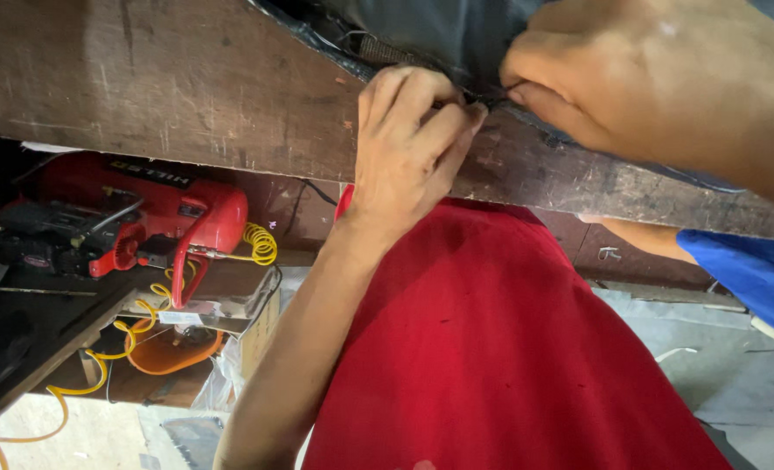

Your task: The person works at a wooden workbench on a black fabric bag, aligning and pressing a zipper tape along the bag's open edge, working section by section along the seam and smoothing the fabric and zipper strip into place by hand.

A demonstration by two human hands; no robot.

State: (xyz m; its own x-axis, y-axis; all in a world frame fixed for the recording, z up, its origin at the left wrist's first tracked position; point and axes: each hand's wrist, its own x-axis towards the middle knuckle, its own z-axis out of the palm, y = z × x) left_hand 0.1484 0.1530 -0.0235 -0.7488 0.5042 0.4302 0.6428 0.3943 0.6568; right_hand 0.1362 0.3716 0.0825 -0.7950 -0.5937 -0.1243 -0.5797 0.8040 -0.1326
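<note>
Here, both hands, left (409,144) and right (657,83), pinch shut on dark fabric (457,35) over the wooden beam (187,87).

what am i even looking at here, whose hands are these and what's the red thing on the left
One camera, worn on a person's head, looks down at their own two bare hands. The left hand and right hand pinch the edge of dark fabric lying on a worn wooden board. What exactly sits between the fingertips is too small to tell. The big red area is the person's red shirt. The red machine on the left has a coiled yellow hose. A blue sleeve at the right may be someone else's.
</note>
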